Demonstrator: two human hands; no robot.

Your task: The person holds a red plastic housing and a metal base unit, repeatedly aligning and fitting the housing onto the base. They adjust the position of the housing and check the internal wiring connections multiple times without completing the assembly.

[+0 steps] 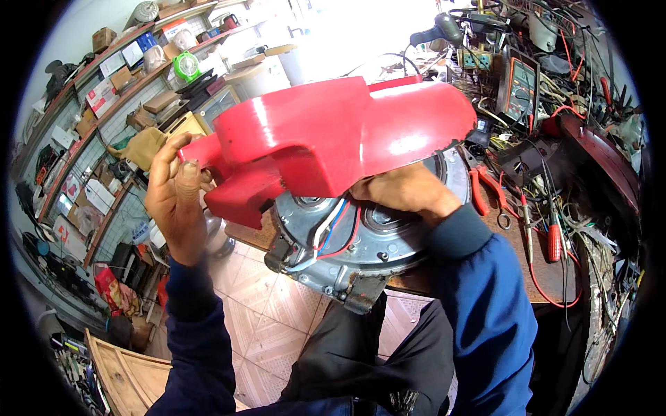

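While the left hand point(175, 197) is gripping the red cover's point(333, 132) end, the right hand point(404, 191) is clutching it above the grey motor point(347, 243).

Place: a repair workshop | far left: shelves point(104, 90) stacked with boxes and appliances | right: workbench point(555, 270) cluttered with wires, pliers point(485, 191), a multimeter point(519, 87)

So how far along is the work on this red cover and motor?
The red cover is lifted clear of the grey motor, whose wires are exposed. The left hand grips the cover's end; the right hand is under it. Wires are still attached, and the motor still sits on the bench.
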